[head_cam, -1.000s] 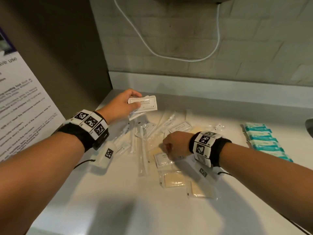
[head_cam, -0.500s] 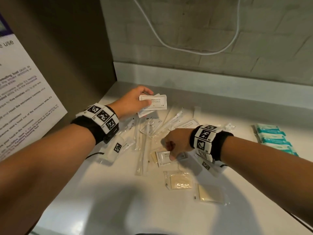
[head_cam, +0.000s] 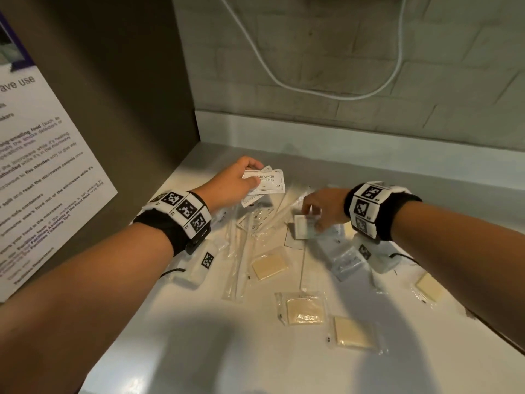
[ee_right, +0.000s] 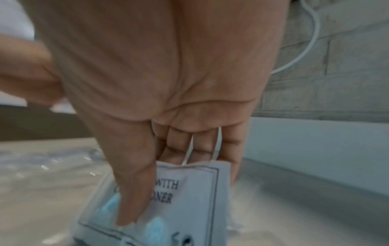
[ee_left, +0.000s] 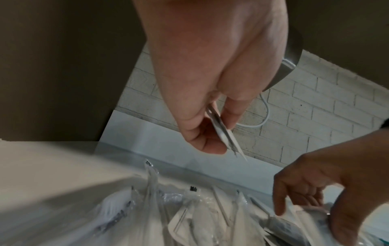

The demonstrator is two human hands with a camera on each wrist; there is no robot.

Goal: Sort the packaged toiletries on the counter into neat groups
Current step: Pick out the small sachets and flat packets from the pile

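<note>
My left hand [head_cam: 241, 183] holds a small stack of white shampoo sachets [head_cam: 265, 182] above the counter's back left; from the left wrist they show edge-on as thin sachets [ee_left: 223, 131] pinched between thumb and fingers. My right hand [head_cam: 318, 211] pinches another white shampoo sachet [head_cam: 304, 230], lifted off the pile; close up this sachet [ee_right: 185, 199] sits under my thumb [ee_right: 130, 183]. Loose on the white counter [head_cam: 199, 351] lie long clear-wrapped sticks [head_cam: 238, 260], several tan soap bars [head_cam: 270, 267] in clear wrap, and flat clear packets [head_cam: 346, 260].
A brown side panel [head_cam: 127, 109] with a printed notice [head_cam: 34, 166] stands at the left. A grey brick wall [head_cam: 369, 52] with a hanging white cable [head_cam: 326, 93] closes the back. More wrapped soaps [head_cam: 353, 332] lie near the front right.
My right hand has lifted a sachet from the pile and moved it up and back. The left hand still holds its stack. The head view has shifted left, and the teal packs are out of sight.
</note>
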